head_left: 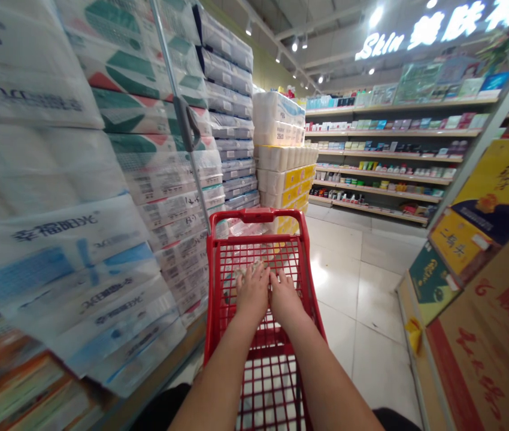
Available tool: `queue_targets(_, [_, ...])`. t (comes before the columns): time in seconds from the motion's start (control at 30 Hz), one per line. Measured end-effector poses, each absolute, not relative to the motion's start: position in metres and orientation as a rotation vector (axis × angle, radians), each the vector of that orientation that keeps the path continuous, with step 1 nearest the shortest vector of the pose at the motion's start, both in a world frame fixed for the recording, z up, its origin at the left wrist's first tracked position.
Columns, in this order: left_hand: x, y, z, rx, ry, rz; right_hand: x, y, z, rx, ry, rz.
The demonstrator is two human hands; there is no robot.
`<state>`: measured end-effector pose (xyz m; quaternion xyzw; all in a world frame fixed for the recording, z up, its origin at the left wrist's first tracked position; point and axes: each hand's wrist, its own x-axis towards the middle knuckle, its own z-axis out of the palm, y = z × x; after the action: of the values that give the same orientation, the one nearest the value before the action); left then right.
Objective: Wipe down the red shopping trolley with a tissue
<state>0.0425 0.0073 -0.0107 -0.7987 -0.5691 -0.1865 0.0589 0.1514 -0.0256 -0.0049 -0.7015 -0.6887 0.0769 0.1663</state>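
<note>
My left hand (253,291) and my right hand (285,296) are side by side over the red mesh of a shopping cart (213,281). Both have fingers stretched forward and slightly apart, backs up, with nothing seen in their grasp. The fingertips look close to the mesh; whether they press on it I cannot tell. Beyond my left fingers, a pale, greenish patterned thing (240,275) shows through the grid, too blurred to name. Ahead of my hands rises the cart's red far rim (258,214). The lower mesh lies beneath my forearms.
Tall stacks of wrapped paper packs (79,233) line the left, close to the cart. A grey pole (171,78) stands before them. Yellow-white packs (293,185) stand ahead. Boxes (483,239) border the right side. Pale floor tiles (339,287) lead toward cosmetics shelves (393,108).
</note>
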Motion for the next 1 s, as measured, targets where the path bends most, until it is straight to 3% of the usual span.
queue_targets(0.17, [0.031,0.013,-0.007,-2.209,-1.952,-0.654,0.151,-0.024,-0.007,-2.005,-1.934,0.260])
queue_targets(0.37, [0.036,0.007,-0.005,-2.452,-1.733,-0.523,0.151,-0.024,-0.007,-1.973,-1.944,0.250])
queue_targets(0.57, [0.025,0.004,0.007,-2.110,-2.027,-0.517,0.151,-0.024,-0.007,-1.967,-1.951,0.266])
queue_targets(0.8, [0.049,-0.004,-0.002,-2.263,-1.873,-0.382,0.152,-0.022,-0.008,-1.987,-1.952,0.286])
queue_targets(1.0, [0.027,0.003,0.007,-2.095,-2.042,-0.476,0.150,-0.025,-0.006,-1.967,-1.931,0.284])
